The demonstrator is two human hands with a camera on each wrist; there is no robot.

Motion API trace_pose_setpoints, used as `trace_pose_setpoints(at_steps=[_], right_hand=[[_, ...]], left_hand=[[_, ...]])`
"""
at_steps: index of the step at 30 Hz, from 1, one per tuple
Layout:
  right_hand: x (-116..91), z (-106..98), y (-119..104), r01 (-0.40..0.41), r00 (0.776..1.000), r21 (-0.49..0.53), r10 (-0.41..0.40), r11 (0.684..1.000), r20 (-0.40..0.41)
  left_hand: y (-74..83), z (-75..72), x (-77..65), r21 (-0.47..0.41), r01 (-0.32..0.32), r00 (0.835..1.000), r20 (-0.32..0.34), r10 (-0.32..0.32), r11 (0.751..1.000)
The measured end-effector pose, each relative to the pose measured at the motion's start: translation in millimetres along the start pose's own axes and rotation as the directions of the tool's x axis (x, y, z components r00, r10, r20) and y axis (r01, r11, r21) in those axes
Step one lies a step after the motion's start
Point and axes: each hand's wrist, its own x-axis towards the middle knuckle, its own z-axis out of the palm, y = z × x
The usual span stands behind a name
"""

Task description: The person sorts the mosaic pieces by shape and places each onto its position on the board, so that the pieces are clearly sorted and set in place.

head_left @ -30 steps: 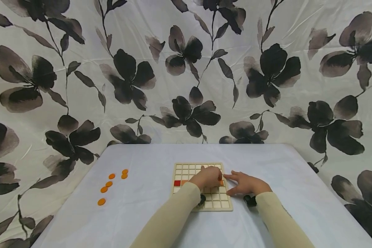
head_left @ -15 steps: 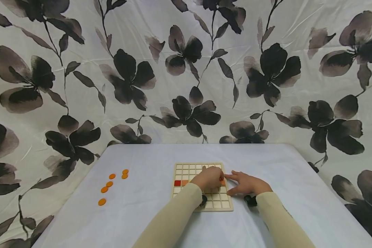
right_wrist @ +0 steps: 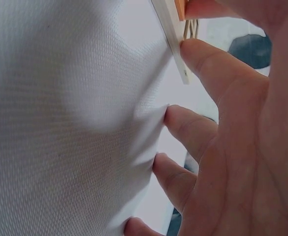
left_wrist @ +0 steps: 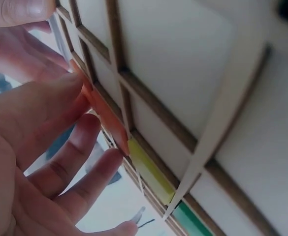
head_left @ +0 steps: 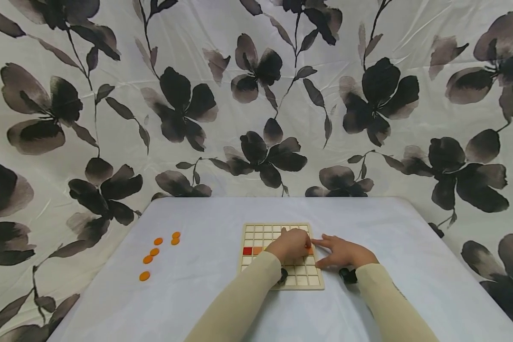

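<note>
A pale wooden grid board (head_left: 301, 285) lies flat on the table. One row of its cells holds a red tile (head_left: 247, 251) and an orange tile (head_left: 257, 250); my left hand hides the middle of that row. Yellow (left_wrist: 151, 172) and green (left_wrist: 190, 220) tiles show there in the left wrist view. At the row's right end, my left hand (head_left: 288, 245) pinches an orange tile (left_wrist: 109, 120) between thumb and finger, against its cell. My right hand (head_left: 345, 251) is spread at the board's right edge, thumb and index finger touching it, other fingertips resting on the cloth.
Several orange discs (head_left: 144, 276) lie scattered on the left of the white-covered table (head_left: 205, 270). Behind the table hangs a floral cloth (head_left: 265, 104). Dark wrist cameras (head_left: 347, 275) sit under both wrists.
My left hand has shifted very slightly rightward at the end of the tile row. The right hand stays at the board's edge. The head view has turned slightly.
</note>
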Motion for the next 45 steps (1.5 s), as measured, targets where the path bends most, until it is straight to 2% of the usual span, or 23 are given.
trace_pose_setpoints(at_steps=[6, 13, 20, 26, 38, 45], right_hand=[[1, 0, -1, 0.004, 1.0, -0.003, -0.004, 1.0, 0.002], [2, 1, 0, -0.001, 1.0, -0.016, 0.001, 1.0, -0.007], [4, 1, 0, -0.009, 1.0, -0.016, 0.009, 1.0, -0.009], [4, 2, 0, -0.016, 1.0, -0.011, 0.015, 1.0, -0.013], [5, 4, -3, -0.062, 0.998, -0.012, 0.062, 0.998, -0.007], [4, 3, -6, -0.079, 0.997, -0.022, 0.079, 0.997, -0.005]], left_hand=[[-1.2, 1.2, -0.5, -0.006, 0.016, 1.0, -0.003, -0.016, 1.0], [-3.6, 0.2, -3.8, -0.019, 0.002, 1.0, -0.019, -0.002, 1.0], [-13.1, 1.3, -9.1, -0.088, -0.006, 0.999, -0.05, 0.002, 0.996], [-21.5, -2.6, -20.8, -0.122, -0.001, 0.997, -0.076, -0.008, 0.992], [-45.1, -3.5, -50.1, -0.114, 0.006, 0.992, -0.121, -0.02, 0.994], [-63.6, -5.6, -66.8, -0.181, -0.009, 0.987, -0.157, -0.02, 0.983]])
